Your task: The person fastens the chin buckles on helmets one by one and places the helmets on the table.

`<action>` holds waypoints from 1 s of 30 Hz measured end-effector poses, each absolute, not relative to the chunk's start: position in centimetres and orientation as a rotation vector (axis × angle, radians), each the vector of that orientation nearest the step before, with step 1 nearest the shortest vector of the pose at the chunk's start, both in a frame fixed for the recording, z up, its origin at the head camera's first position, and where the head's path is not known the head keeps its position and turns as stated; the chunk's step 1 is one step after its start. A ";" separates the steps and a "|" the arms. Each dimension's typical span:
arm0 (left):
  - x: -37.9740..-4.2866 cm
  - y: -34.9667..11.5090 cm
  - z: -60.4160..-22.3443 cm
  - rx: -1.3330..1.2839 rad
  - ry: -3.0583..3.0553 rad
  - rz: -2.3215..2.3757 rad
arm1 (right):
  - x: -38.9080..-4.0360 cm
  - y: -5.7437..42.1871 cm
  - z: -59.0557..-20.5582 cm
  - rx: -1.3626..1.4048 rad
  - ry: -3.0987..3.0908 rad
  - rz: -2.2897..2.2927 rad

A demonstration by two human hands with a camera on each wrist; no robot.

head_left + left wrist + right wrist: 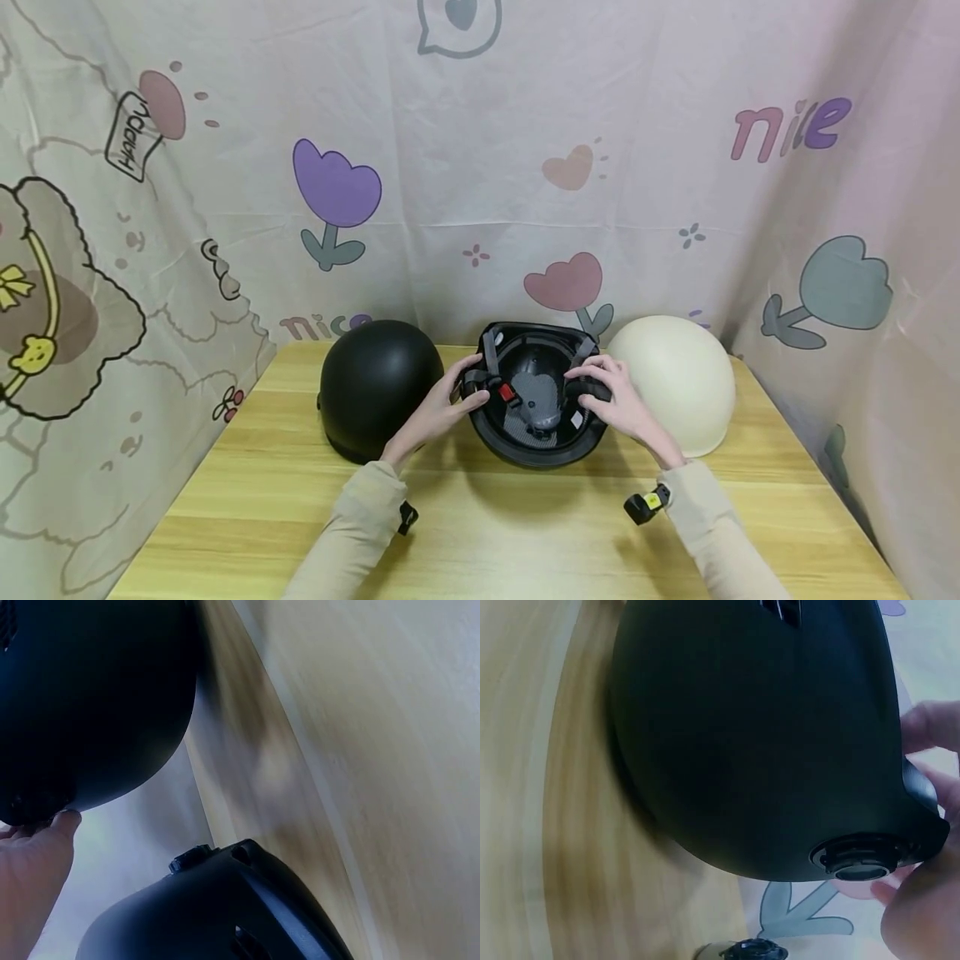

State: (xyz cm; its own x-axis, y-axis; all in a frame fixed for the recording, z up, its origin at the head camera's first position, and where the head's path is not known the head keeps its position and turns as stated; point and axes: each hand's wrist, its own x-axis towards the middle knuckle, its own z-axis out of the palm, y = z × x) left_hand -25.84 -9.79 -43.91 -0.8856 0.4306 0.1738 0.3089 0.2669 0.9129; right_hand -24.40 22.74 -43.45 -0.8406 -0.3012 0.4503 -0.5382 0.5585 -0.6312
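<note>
A black helmet (528, 454) is tipped with its hollow side toward me in the middle of the head view. Grey padding (542, 392), straps and a red buckle (507, 392) show inside it. My left hand (438, 412) grips its left rim, thumb on the near side. On the opposite rim, my right hand (621, 400) holds the edge with curled fingers. Seen from the right wrist, the smooth outer shell (757, 750) has a round black side knob (859, 859) close by the right hand (922, 907). The left wrist view shows left fingertips (66, 823) at the rim.
A second black helmet (381, 392) stands dome up just left of the held one. To the right is a cream helmet (678, 383), also dome up. All are on a wooden table (495, 533) before a patterned cloth backdrop (480, 167).
</note>
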 end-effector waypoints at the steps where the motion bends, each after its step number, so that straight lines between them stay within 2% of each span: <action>1: -25.8 -9.9 -43.9 0.715 2.413 1.693 | -24.4 22.6 -43.5 0.673 -2.514 1.158; 9: -25.9 -11.0 -44.3 0.726 2.391 1.705 | -24.4 21.9 -43.4 0.610 -2.591 1.165; 24: -25.9 -12.2 -44.0 0.719 2.422 1.676 | -24.4 23.3 -44.4 0.819 -2.497 1.272; 30: -25.6 -12.6 -43.9 0.743 2.403 1.693 | -24.2 23.7 -44.6 0.821 -2.492 1.422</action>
